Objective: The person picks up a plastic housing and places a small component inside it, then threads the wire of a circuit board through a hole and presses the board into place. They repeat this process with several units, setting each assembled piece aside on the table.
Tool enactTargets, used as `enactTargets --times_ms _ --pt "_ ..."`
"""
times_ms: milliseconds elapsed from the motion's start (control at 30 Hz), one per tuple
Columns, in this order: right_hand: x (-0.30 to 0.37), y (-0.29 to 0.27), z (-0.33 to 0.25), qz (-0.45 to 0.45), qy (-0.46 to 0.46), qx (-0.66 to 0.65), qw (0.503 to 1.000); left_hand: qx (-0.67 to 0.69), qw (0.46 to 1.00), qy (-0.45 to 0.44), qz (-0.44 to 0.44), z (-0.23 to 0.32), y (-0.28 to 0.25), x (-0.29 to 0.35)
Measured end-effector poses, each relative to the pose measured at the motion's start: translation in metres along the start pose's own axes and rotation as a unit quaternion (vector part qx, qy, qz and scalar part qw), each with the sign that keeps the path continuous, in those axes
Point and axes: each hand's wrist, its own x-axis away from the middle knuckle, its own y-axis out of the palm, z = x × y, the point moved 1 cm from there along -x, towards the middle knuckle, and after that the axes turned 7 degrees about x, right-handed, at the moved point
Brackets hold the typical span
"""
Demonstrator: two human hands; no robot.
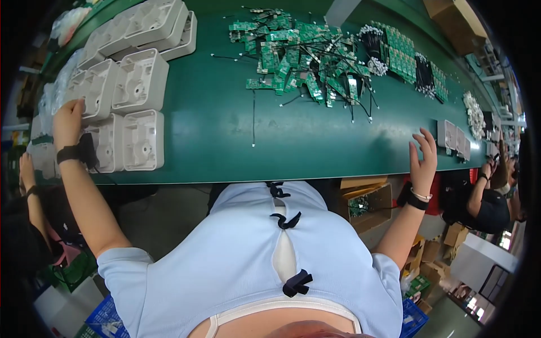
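At the far left of the green table, my left hand is closed at the edge of a pale grey plastic housing, its fingers curled and partly hidden. More open, box-like housings stand in rows beside it, among them one near the front edge. My right hand is raised over the table's front edge on the right. Its fingers are apart and slightly bent, with nothing in them. A loose pile of green circuit boards with black cables lies across the middle back of the table.
Boards in neat rows and bundled black cables lie at the back right. Grey housings and white small parts sit farther right. A cardboard box stands below the table edge. Other people work at both sides.
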Motion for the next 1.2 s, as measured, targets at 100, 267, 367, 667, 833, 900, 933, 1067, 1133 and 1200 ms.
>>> enactTargets --times_ms 100,267,367,667,833,900,933,1067,1133,1200 --pt "-0.022 -0.002 -0.031 -0.021 -0.003 -0.032 0.999 0.006 1.000 -0.003 0.025 -0.025 -0.001 -0.003" --pt "-0.056 0.010 -0.079 -0.181 0.219 -0.368 0.885 0.028 0.985 0.106 0.135 -0.001 -0.033 0.023" --pt "-0.075 0.018 -0.114 -0.296 0.315 -0.552 0.714 0.102 0.983 0.122 0.093 0.088 -0.063 0.085" --pt "-0.085 0.050 -0.134 -0.372 0.366 -0.616 0.590 0.173 0.930 0.322 -0.030 0.271 0.031 0.200" --pt "-0.089 0.058 -0.117 -0.328 0.266 -0.685 0.594 0.175 0.914 0.361 -0.057 0.283 0.076 0.214" --pt "-0.097 0.057 -0.105 -0.275 0.224 -0.782 0.513 0.169 0.916 0.361 -0.055 0.282 0.088 0.214" --pt "-0.095 0.061 -0.107 -0.277 0.223 -0.782 0.511 0.160 0.918 0.361 -0.046 0.281 0.092 0.214" --pt "-0.079 0.070 -0.120 -0.269 0.354 -0.871 0.211 0.137 0.923 0.359 -0.024 0.278 0.105 0.215" --pt "-0.079 0.060 -0.141 -0.263 0.329 -0.896 0.139 0.130 0.928 0.350 -0.018 0.275 0.108 0.216" --pt "-0.079 0.050 -0.150 -0.259 0.318 -0.906 0.106 0.159 0.931 0.328 -0.002 0.273 0.107 0.220"
